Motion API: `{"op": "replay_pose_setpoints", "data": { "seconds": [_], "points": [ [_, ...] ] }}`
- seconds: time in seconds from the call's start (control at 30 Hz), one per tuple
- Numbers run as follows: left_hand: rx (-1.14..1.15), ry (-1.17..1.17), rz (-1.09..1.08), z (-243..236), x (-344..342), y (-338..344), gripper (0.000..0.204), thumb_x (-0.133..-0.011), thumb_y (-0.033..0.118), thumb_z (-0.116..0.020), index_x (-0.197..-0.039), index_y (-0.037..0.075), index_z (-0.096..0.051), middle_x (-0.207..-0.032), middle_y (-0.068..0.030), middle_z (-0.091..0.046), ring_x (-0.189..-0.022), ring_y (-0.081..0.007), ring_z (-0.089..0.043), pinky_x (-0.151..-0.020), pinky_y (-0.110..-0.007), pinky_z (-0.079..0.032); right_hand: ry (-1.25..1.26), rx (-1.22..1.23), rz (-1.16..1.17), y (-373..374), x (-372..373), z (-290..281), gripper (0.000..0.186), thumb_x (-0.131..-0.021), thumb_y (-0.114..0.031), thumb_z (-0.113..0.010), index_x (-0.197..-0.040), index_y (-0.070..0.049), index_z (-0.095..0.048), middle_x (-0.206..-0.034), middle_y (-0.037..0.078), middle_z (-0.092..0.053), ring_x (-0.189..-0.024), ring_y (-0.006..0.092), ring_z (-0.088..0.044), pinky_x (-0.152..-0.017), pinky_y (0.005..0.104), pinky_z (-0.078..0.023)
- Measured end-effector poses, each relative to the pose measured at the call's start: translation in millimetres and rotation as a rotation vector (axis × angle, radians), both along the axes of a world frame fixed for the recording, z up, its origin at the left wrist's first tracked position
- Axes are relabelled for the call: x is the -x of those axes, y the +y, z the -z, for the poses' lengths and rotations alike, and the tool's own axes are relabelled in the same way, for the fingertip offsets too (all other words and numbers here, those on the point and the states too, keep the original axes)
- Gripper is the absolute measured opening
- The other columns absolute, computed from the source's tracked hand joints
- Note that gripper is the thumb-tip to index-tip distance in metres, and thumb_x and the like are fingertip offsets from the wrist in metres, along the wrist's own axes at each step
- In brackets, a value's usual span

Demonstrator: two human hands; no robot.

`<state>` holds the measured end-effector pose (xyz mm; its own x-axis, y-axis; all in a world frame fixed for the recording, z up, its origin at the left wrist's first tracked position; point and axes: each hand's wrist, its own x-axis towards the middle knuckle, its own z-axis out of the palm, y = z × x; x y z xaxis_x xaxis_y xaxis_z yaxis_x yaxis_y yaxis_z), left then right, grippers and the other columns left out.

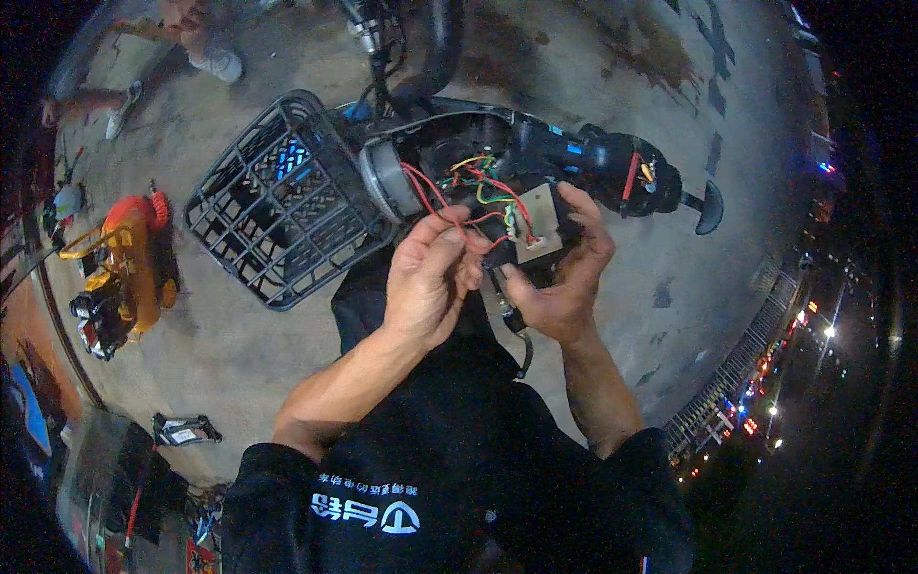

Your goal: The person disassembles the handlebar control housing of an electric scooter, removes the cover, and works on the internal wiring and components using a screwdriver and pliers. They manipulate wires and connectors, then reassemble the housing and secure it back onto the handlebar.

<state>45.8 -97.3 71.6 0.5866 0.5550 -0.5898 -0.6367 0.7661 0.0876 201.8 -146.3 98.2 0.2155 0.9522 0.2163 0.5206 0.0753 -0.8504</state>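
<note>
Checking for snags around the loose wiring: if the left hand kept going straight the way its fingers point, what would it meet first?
The left hand points up and slightly right, fingertips already among the red wires. Going on, it would likely meet that wire bundle first, then the open handlebar housing behind. Depth is hard to judge here.
</note>
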Motion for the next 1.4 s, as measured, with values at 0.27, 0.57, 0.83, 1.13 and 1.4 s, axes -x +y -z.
{"op": "replay_pose_setpoints", "data": {
  "seconds": [0.27,0.57,0.83,1.13,1.4],
  "points": [
    [-0.033,0.134,0.113,-1,-1,9,0.02,-0.093,0.013,-0.06,-0.109,0.001,-0.058,-0.081,-0.0071,-0.067,-0.055,-0.0092,-0.056,-0.048,-0.02,-0.045,-0.095,0.027,-0.03,-1,-3,-4,0.086,-0.062,0.008,-0.07,-0.131,-0.005,-0.02,-0.139,0.025,-0.029,-0.126,0.032,-0.04,-0.104,0.0408,-0.037],
    [-0.234,0.235,0.069,-2,-7,0,0.024,-0.094,0.013,-0.059,-0.114,0.0,-0.061,-0.103,-0.0133,-0.068,-0.063,-0.0087,-0.056,-0.055,-0.021,-0.044,-0.044,0.06,0.051,1,0,-2,0.083,-0.063,0.012,-0.062,-0.133,-0.002,-0.019,-0.14,0.022,-0.03,-0.127,0.0301,-0.04,-0.106,0.0401,-0.037],
    [-0.24,0.261,0.037,-5,-16,2,0.019,-0.093,0.009,-0.058,-0.11,0.0,-0.061,-0.1,-0.0108,-0.069,-0.06,-0.0061,-0.054,-0.052,-0.018,-0.042,0.131,0.121,0.093,1,-4,-6,0.088,-0.062,0.007,-0.067,-0.136,0.002,-0.019,-0.138,0.02,-0.034,-0.126,0.03,-0.041,-0.106,0.0394,-0.036],
    [-0.41,0.394,0.292,-10,-15,18,0.022,-0.093,0.01,-0.057,-0.111,-0.002,-0.061,-0.078,-0.0023,-0.064,-0.054,-0.0033,-0.05,-0.049,-0.018,-0.041,0.48,0.132,0.095,0,-8,-5,0.082,-0.076,-0.002,-0.067,-0.139,0.001,-0.016,-0.14,0.02,-0.036,-0.122,0.0293,-0.047,-0.104,0.0407,-0.04],
    [-0.628,0.474,0.306,-4,-21,17,0.018,-0.093,0.009,-0.057,-0.107,0.001,-0.066,-0.069,0.0075,-0.054,-0.057,0.0001,-0.042,-0.049,-0.017,-0.032,0.659,0.176,0.142,1,-13,-2,0.079,-0.083,-0.017,-0.069,-0.141,0.003,-0.019,-0.134,0.02,-0.047,-0.12,0.0276,-0.05,-0.104,0.0405,-0.038]
  ]
}}
